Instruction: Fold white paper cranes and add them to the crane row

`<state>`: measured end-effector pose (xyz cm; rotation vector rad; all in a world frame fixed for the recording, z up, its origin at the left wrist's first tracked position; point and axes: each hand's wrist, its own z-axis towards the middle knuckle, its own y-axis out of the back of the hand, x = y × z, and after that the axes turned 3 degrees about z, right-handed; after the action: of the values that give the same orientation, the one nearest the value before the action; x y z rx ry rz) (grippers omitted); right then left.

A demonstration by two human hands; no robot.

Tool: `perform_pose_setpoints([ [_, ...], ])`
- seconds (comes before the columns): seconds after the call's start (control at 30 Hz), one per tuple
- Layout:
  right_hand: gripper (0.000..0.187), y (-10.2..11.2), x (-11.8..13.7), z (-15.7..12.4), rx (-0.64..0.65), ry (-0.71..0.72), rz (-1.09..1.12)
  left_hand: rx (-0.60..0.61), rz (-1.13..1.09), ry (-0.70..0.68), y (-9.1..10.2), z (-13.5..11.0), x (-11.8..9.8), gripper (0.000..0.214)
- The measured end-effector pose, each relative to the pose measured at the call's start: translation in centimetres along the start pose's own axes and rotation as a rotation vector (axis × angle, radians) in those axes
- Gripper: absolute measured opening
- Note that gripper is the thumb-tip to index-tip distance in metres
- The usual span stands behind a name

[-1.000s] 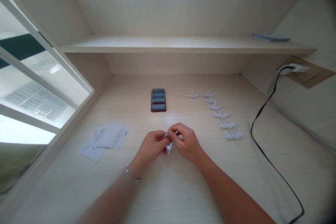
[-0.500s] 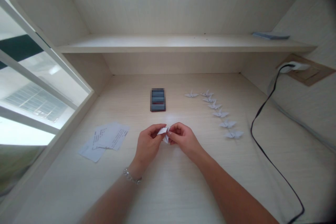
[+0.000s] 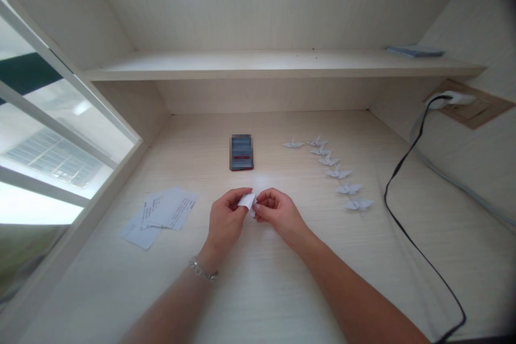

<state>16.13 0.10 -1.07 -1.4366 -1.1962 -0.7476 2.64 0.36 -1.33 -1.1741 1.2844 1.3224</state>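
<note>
Between my two hands is a small folded white paper [image 3: 247, 200], held just above the desk near the middle of the head view. My left hand [image 3: 228, 219] pinches its left side between thumb and fingers. On the other side, my right hand [image 3: 279, 208] grips the right edge with thumb and bent forefinger. Part of the paper is hidden behind the fingertips. Several white paper cranes [image 3: 337, 173] stand in a curved row to the right of my hands. A dark phone-like slab [image 3: 241, 152], its face pixelated, lies beyond them.
Loose paper sheets [image 3: 171, 209] with printed lines overlap on the left of the desk [image 3: 250, 301]. A black cable [image 3: 397, 220] runs from the wall socket [image 3: 470, 105] down the right side. Across the back runs a shelf [image 3: 250, 64] with a thin bluish item [image 3: 415, 51] on it.
The folded paper has turned in my fingers and now shows a broader white face; the lower point seen before is mostly out of sight. Both hands stay nearly in place.
</note>
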Motion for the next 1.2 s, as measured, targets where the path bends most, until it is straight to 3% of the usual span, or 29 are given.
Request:
perform_pose_setpoints([
  [0.43, 0.028, -0.1, -0.5, -0.1, 0.035, 0.011, 0.000, -0.062, -0.005, 0.021, 0.2, 0.2, 0.5, 0.041],
  [0.7, 0.030, 0.1, 0.2, -0.3, 0.093, -0.071, 0.014, -0.106, -0.065, 0.029, 0.6, 0.5, 0.4, 0.034],
  [1.0, 0.020, 0.3, -0.8, 0.0, 0.141, 0.003, -0.225, -0.065, -0.031, 0.034, 0.3, 0.3, 0.7, 0.039],
  [1.2, 0.017, 0.7, -0.3, -0.2, 0.191, -0.033, -0.209, -0.072, -0.074, 0.022, 0.4, 0.4, 0.7, 0.038],
])
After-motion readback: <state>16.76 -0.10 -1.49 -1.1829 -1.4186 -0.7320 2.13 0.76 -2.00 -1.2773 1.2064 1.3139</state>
